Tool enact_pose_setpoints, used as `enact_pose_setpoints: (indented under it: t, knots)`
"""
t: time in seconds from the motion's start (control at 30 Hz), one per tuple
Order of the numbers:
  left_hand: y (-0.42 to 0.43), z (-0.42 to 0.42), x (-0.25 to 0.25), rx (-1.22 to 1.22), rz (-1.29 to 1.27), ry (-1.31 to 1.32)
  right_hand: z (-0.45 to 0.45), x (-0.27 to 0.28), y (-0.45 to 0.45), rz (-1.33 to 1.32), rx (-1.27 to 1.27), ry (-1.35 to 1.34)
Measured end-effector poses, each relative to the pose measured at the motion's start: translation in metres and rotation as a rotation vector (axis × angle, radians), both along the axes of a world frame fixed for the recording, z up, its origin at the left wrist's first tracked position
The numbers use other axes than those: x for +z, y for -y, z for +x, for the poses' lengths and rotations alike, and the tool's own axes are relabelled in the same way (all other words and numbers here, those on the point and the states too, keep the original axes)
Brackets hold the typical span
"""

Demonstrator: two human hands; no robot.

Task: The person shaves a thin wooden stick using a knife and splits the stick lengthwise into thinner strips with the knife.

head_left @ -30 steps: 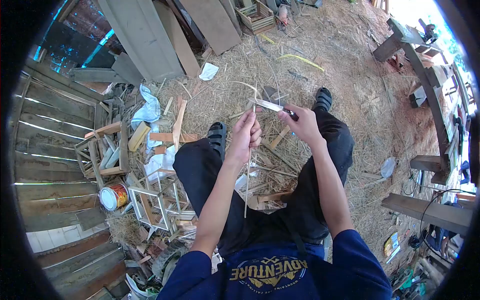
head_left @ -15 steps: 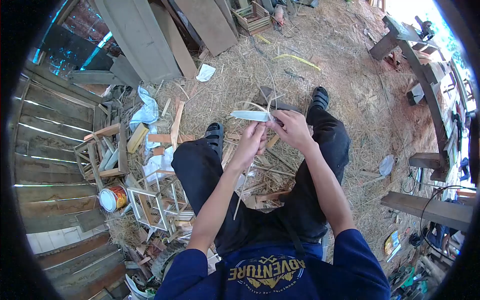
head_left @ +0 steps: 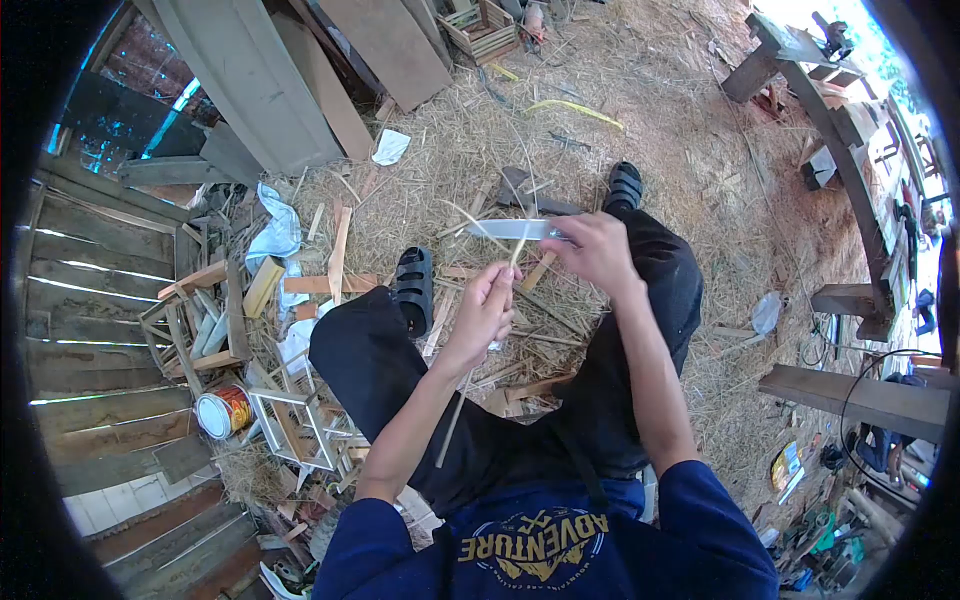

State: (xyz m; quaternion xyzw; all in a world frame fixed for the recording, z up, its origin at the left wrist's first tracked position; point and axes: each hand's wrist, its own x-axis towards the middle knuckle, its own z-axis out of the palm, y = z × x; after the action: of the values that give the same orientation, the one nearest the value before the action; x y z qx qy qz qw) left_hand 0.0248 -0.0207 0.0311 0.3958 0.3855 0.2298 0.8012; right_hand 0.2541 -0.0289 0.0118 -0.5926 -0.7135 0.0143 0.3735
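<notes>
My right hand (head_left: 598, 252) is closed round the handle of a knife (head_left: 505, 229), whose broad pale blade points left. My left hand (head_left: 482, 312) grips a thin strip of wood or bamboo (head_left: 449, 432); its lower end runs down over my left thigh. Above the left fingers the strip passes close to the blade, and a thin curled sliver (head_left: 462, 213) splits away to the upper left. Whether the blade touches the strip I cannot tell. Most of the knife's handle is hidden in my right fingers.
Shavings and offcuts cover the ground around my sandals (head_left: 412, 290). To the left are a paint can (head_left: 223, 412), a small white wooden frame (head_left: 290, 430) and a wooden crate (head_left: 205, 310). Boards (head_left: 250, 85) lean at the upper left; a wooden bench (head_left: 835, 120) stands right.
My hands have moved apart, the left one lower and leftward, the right one slightly right. The knife has shifted a little right, and more of the strip shows above my left fingers.
</notes>
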Motion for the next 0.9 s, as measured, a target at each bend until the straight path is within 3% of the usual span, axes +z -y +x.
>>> enact_pose_setpoints:
  t: [0.1, 0.3, 0.53, 0.63, 0.73, 0.83, 0.9]
  knots:
    - [-0.003, -0.003, -0.003, -0.039, -0.031, 0.002, 0.009, 0.001, 0.002, -0.047, 0.015, 0.070]
    - [-0.008, -0.017, -0.022, -0.047, -0.138, 0.041, -0.001, -0.005, 0.000, -0.346, 0.037, -0.031]
    - [-0.015, -0.018, -0.023, 0.019, -0.196, 0.011, -0.006, -0.028, -0.023, -0.744, 0.189, -0.628]
    - [-0.016, -0.014, -0.023, 0.043, -0.194, 0.017, -0.007, -0.029, -0.025, -0.892, 0.120, -0.807]
    - [-0.020, -0.009, -0.025, 0.042, -0.192, 0.025, -0.010, -0.033, -0.027, -0.653, 0.166, -0.622]
    - [-0.020, -0.005, -0.027, 0.041, -0.163, 0.040, -0.016, -0.023, -0.018, -0.439, 0.009, -0.325]
    - [-0.020, -0.001, -0.032, 0.044, -0.158, 0.053, -0.019, -0.023, -0.016, -0.401, -0.003, -0.291]
